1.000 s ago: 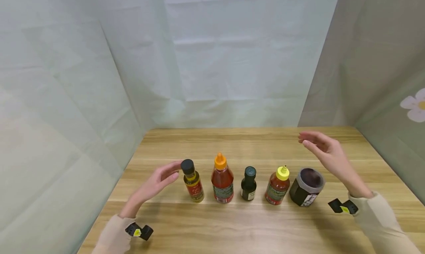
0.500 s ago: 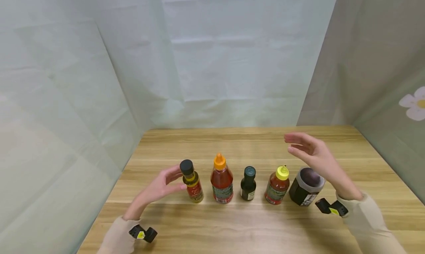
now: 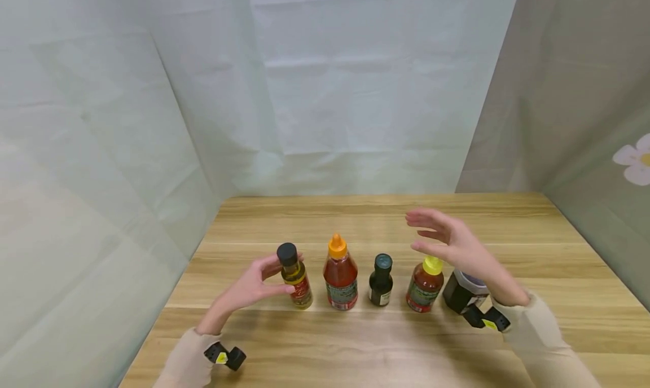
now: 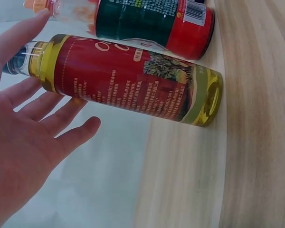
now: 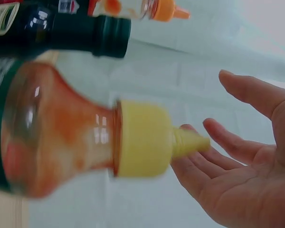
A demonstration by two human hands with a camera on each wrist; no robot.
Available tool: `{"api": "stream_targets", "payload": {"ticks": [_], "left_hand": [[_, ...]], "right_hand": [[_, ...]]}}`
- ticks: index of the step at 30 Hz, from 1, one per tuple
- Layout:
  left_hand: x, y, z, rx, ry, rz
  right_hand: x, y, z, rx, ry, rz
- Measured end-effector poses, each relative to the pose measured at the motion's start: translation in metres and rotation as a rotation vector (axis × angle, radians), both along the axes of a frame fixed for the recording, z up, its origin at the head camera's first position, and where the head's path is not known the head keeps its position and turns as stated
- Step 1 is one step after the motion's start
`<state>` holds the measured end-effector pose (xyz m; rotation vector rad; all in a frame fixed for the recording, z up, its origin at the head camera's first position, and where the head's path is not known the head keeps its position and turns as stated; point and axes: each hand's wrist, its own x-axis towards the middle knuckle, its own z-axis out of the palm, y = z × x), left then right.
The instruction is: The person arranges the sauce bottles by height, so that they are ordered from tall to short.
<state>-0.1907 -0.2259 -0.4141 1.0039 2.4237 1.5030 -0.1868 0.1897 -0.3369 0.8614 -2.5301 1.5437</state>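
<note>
An oil bottle (image 3: pixel 301 289) with a black cap and red label stands upright at the left end of a row. My left hand (image 3: pixel 254 285) is around its upper part, thumb in front and fingers behind; in the left wrist view its fingers (image 4: pixel 78 137) are spread, and contact cannot be told. My right hand (image 3: pixel 457 246) hovers, thumb apart from loosely bent fingers, just above and behind a red sauce bottle (image 3: pixel 424 289) with a yellow nozzle cap (image 5: pixel 145 138). It holds nothing. A black jar (image 3: pixel 459 293) stands partly hidden under the right wrist.
Between the hands stand a larger red sauce bottle (image 3: pixel 341 278) with an orange cap and a small dark bottle (image 3: pixel 380 283). All are on a wooden table (image 3: pixel 325 348). Pale cloth (image 3: pixel 355 95) hangs behind and at both sides.
My left hand has moved right, from beside the oil bottle to around it. My right hand has moved left and slightly down, from over the jar's far side to above the yellow-capped bottle.
</note>
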Motion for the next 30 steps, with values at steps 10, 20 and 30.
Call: {"api": "stream_targets", "payload": {"ticks": [10,20,30], "left_hand": [[-0.003,0.002,-0.002,-0.033,-0.027,0.083],[-0.004,0.001,-0.006,-0.005,-0.038,0.091],[-0.005,0.003,-0.006,0.013,-0.065,0.115]], "right_hand": [[-0.001,-0.031,0.001,0.121,0.036,0.064],[0.001,-0.052,0.002,0.187,0.053,0.136],[-0.006,-0.088,-0.009,0.203,-0.022,0.173]]}}
